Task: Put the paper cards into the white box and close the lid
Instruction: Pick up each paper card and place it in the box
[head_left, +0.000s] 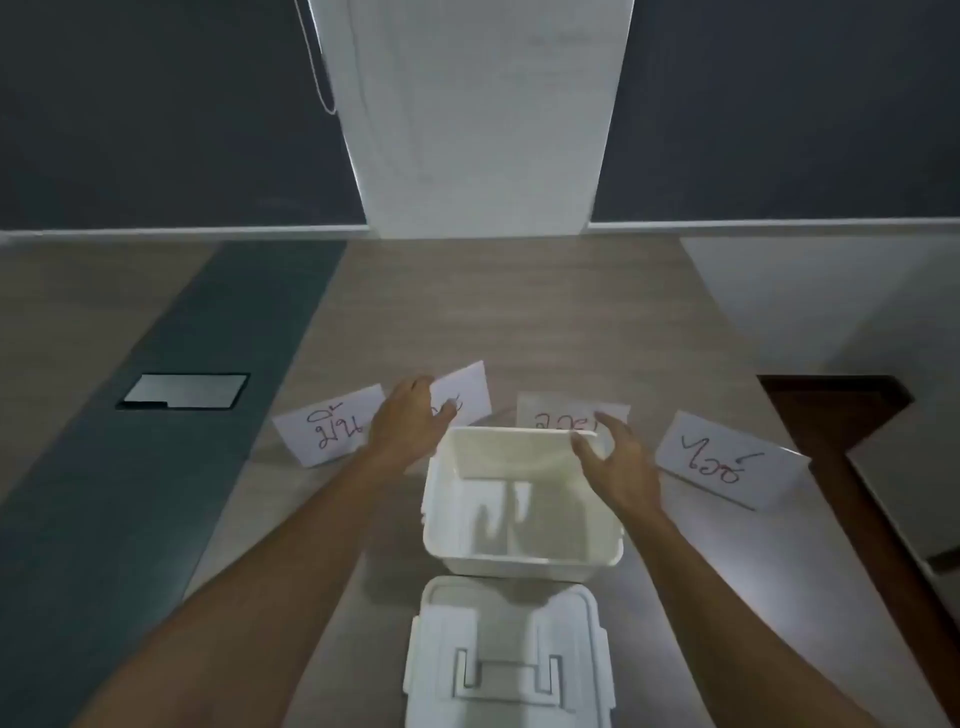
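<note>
An open white box (519, 558) stands on the table in front of me, with nothing inside it. Its lid (506, 660) lies flat on the table just nearer to me. Several white paper cards with red handwriting lie in a row behind the box: one at far left (327, 428), a second (467, 389), a third (556, 413) and one at far right (727, 462). My left hand (405, 421) rests on the second card, whose far edge is lifted. My right hand (618, 462) hovers open over the box's far right corner, fingertips at the third card.
The wooden table (519, 312) has a dark green strip (156, 415) on the left with a small metal hatch (184, 391). A brown chair or furniture edge (841, 415) stands at the right. A white panel (478, 114) hangs on the dark wall behind.
</note>
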